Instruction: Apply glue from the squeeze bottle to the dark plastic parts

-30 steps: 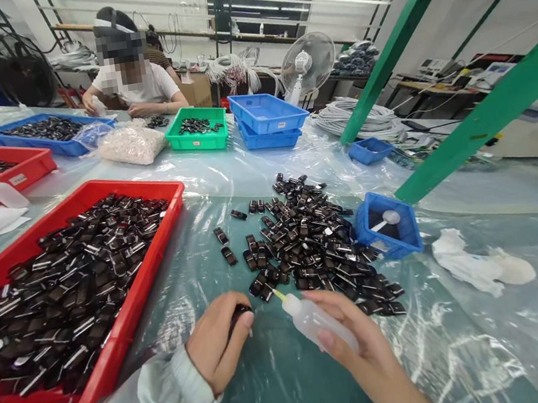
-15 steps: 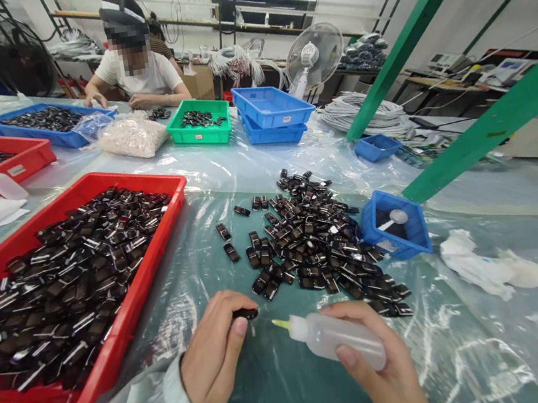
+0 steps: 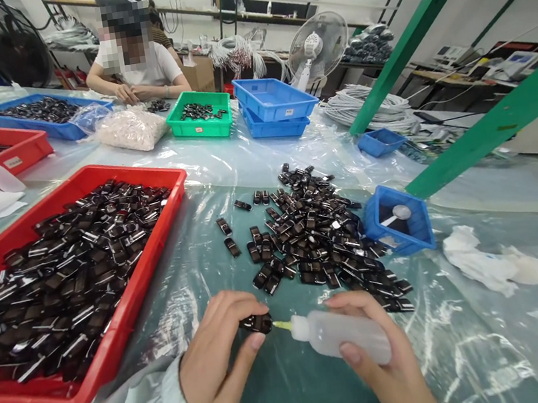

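Between the thumb and fingers of my left hand (image 3: pixel 225 363) is a small glossy black plastic part (image 3: pixel 258 324), held just above the table. My right hand (image 3: pixel 379 350) is wrapped round a translucent squeeze bottle (image 3: pixel 342 335) with a white cap and a thin yellowish nozzle. The nozzle tip points left and sits at the right end of the black part; whether it touches cannot be made out. Beyond both hands spreads a loose pile of similar black parts (image 3: pixel 310 222), a few lying apart on its left side.
A large red tray (image 3: pixel 178 181) full of black parts stands at left. Right of the pile are a small blue bin (image 3: pixel 409 244) with a white spoon and a crumpled white cloth (image 3: pixel 474 258). Farther back are a green tray (image 3: pixel 200 129), stacked blue trays (image 3: pixel 281 129) and a seated person (image 3: pixel 152 64).
My left hand has turned the black part so more of its face shows. The bottle's nozzle and the part have come together, closing the gap. The view has shifted slightly.
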Motion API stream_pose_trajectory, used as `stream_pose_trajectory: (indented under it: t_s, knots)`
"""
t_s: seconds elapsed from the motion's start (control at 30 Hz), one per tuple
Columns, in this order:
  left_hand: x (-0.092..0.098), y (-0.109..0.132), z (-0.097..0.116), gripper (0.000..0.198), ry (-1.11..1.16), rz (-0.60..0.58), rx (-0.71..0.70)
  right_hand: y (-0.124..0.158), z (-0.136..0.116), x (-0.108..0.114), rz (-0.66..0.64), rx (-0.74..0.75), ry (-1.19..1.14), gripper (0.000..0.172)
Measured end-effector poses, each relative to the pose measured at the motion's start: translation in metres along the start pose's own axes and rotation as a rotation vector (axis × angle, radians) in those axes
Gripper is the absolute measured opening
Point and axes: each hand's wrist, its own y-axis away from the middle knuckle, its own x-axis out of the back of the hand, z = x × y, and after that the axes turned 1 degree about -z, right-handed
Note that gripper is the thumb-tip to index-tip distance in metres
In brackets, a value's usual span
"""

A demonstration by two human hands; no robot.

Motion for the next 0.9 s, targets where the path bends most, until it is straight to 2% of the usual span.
stream_pose_trajectory:
  t_s: [0.4, 0.7, 0.9]
  knots:
    - [-0.002, 0.001, 0.001, 0.024, 0.027, 0.000, -0.044, -0.005, -0.003, 0.001, 0.043, -0.111, -0.069, 0.037]
    - [-0.003, 0.002, 0.001, 0.017, 0.009, 0.000, -0.054, -0.006, -0.004, 0.005, 0.006, -0.077, -0.005, 0.034]
    - [-0.003, 0.003, 0.002, 0.018, 0.002, -0.005, -0.071, -0.009, -0.001, 0.014, -0.080, -0.004, 0.081, 0.029]
